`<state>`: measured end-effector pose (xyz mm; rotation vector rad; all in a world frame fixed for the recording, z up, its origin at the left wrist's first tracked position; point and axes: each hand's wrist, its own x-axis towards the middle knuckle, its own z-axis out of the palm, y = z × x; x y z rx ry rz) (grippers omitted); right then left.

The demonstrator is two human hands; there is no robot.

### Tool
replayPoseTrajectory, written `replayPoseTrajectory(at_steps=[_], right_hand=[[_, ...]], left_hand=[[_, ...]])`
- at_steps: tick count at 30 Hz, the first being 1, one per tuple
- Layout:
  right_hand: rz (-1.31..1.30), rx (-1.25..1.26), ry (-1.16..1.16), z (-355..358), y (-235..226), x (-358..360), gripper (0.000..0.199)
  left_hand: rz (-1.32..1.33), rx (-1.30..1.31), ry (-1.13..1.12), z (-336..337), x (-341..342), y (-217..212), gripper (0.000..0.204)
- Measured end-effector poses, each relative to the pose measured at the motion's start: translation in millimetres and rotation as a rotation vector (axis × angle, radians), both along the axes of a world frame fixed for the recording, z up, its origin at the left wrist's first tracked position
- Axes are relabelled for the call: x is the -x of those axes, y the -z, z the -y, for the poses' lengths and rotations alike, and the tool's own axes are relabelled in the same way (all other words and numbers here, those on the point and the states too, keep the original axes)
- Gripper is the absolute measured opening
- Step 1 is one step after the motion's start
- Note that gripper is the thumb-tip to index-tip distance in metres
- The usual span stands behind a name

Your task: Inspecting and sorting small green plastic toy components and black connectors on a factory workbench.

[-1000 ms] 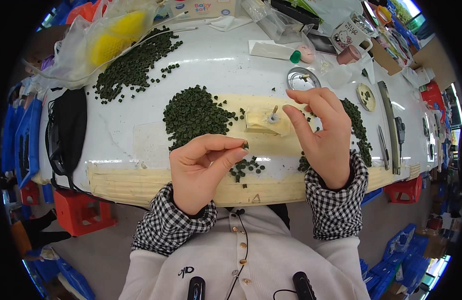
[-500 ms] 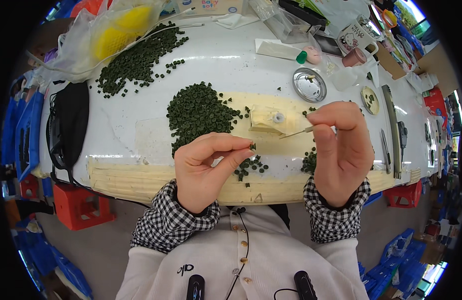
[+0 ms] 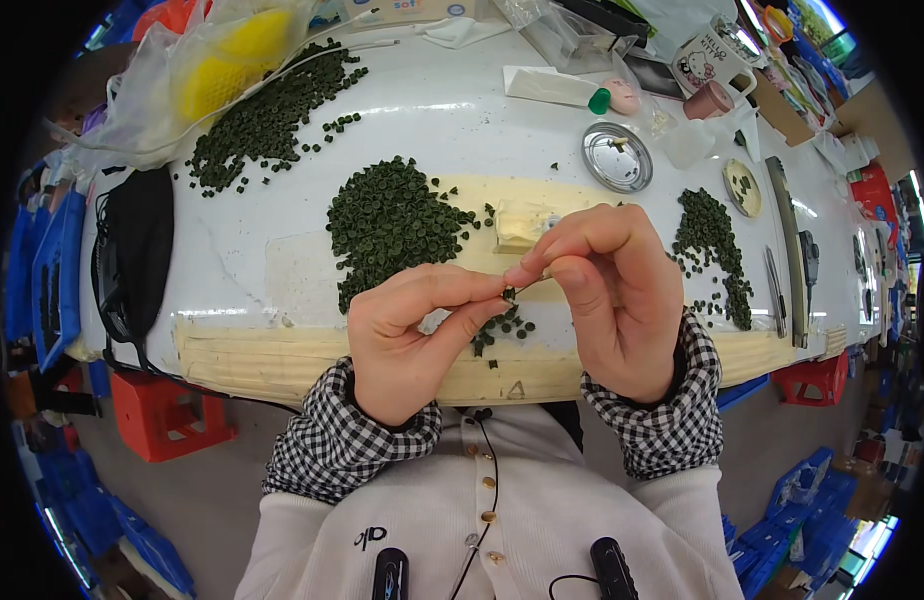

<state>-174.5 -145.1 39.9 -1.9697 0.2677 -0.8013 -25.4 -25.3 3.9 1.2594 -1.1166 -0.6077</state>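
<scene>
Hands meet near the desk (image 3: 232,260) edge: left hand (image 3: 407,335) pinches a tiny green ring (image 3: 508,293) between closed fingers. Right hand (image 3: 607,295) pinches a thin pin (image 3: 530,285) touching that ring, with a green ring pile (image 3: 392,220) just beyond.

A black pouch (image 3: 134,250) lies at the table's (image 3: 282,260) left edge. A plastic bag (image 3: 197,70) sits at the far left corner. A round metal lid (image 3: 617,157) rests mid-table, with a mug (image 3: 707,62) at the far edge.

hands (image 3: 502,320) pinching green bead (image 3: 508,293), table (image 3: 282,220)
</scene>
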Motion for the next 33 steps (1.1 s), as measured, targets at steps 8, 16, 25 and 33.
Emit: replayPoseTrajectory(at_steps=[8, 16, 25, 33], right_hand=[[0.041, -0.010, 0.035, 0.2, -0.1, -0.2, 0.016], [0.032, 0.457, 0.513, 21.7, 10.3, -9.0, 0.008], [-0.151, 0.574, 0.523, 15.1, 6.4, -4.1, 0.016], [-0.127, 0.208, 0.211, -31.7, 6.6, 12.8, 0.037]], left_hand=[[-0.001, 0.003, -0.017, -1.3, 0.1, 1.5, 0.019], [0.017, 0.010, -0.029, -2.1, -0.9, 3.1, 0.020], [-0.031, 0.025, -0.050, -3.5, -1.7, 2.2, 0.020], [-0.064, 0.038, -0.049, -3.4, -1.2, 2.4, 0.020]])
